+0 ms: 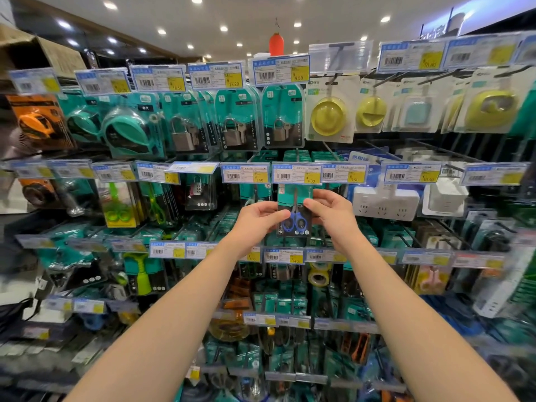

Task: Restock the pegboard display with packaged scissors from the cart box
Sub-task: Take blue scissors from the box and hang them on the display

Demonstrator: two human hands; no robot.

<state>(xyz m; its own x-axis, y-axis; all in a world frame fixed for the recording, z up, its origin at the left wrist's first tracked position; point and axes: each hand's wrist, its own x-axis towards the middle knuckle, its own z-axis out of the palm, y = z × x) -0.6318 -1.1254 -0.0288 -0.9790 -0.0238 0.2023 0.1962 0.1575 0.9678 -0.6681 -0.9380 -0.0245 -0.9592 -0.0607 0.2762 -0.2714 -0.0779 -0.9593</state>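
A teal card pack of blue-handled scissors (295, 210) is held upright in front of the pegboard display (185, 227), just below the price tag marked 4.00 (296, 173). My left hand (258, 220) pinches the pack's left edge. My right hand (330, 211) grips its right edge, fingers curled over the top corner. The pack's top reaches up behind the tag, where the hook is hidden. The cart box is out of view.
Rows of hooks carry padlocks (236, 121), tape measures (127, 132), green scissors (119, 204), yellow round items (329, 116) and white power strips (385, 203). Price tags (245, 172) jut out in front of each row. A cardboard box (43, 50) sits at the top left.
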